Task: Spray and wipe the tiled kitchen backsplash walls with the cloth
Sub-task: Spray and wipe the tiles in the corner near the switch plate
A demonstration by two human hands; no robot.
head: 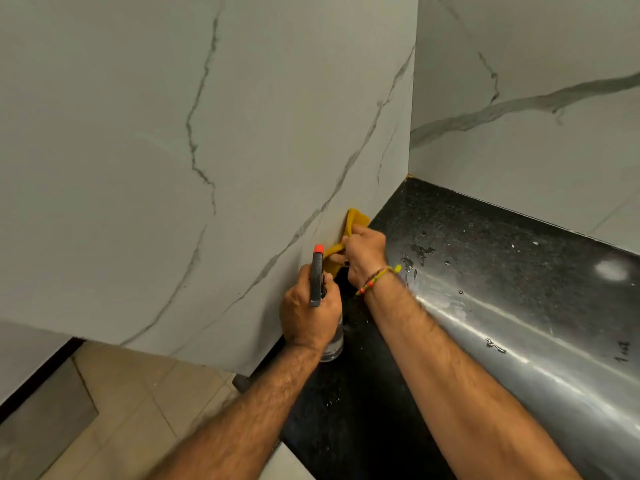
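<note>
With the right hand (365,254) bunching the yellow cloth (353,225) low against the marble-veined wall tile (242,150), the left hand's (308,310) grip on the clear orange-tipped spray bottle (317,282) could slip near the wet black bench (485,271).

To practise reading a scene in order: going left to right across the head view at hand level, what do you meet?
Marble-look wall tile → left hand gripping the spray bottle → right hand holding the yellow cloth → black granite countertop.
</note>
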